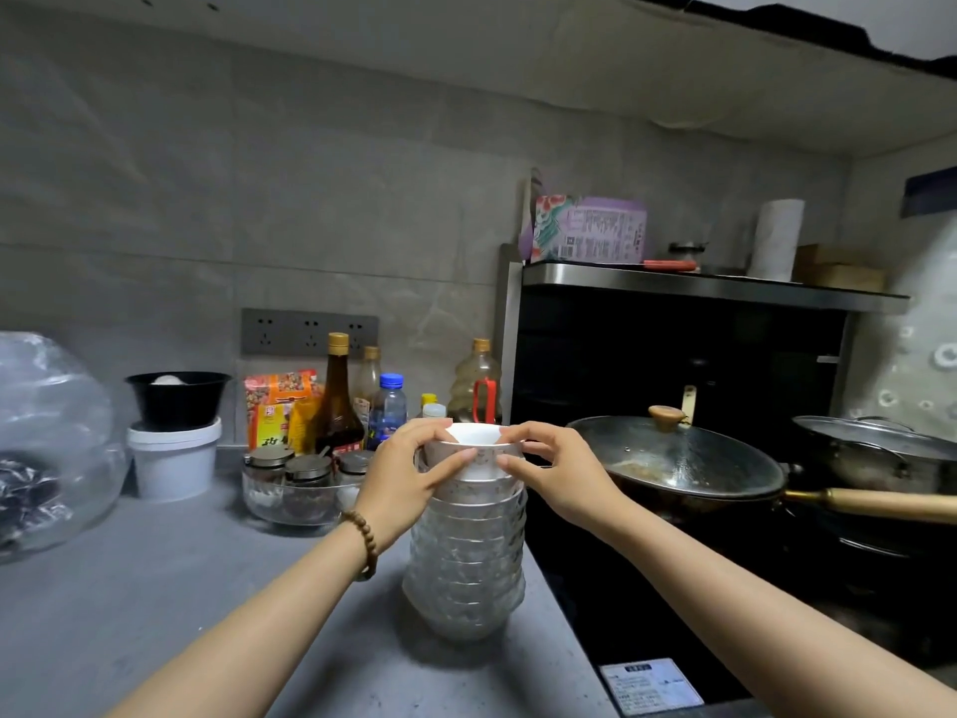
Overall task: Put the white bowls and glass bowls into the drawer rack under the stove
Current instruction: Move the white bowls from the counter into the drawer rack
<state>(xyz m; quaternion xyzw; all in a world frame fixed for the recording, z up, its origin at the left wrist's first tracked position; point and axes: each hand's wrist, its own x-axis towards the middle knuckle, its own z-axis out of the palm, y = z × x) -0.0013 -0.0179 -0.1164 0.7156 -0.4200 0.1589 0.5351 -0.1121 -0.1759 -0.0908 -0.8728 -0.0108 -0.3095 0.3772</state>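
Your left hand (414,458) and right hand (549,466) pinch the top white bowl (474,442) on the stack of glass bowls (466,557); next, lift it straight up.

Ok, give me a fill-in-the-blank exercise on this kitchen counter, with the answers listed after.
1. The left hand and right hand hold a ____ bowl on top of the stack.
2. The lower bowls are made of ____.
3. The pan lid has a ____ knob.
4. The bead bracelet sits on the ____ wrist.
Missing words: white; glass; wooden; left.
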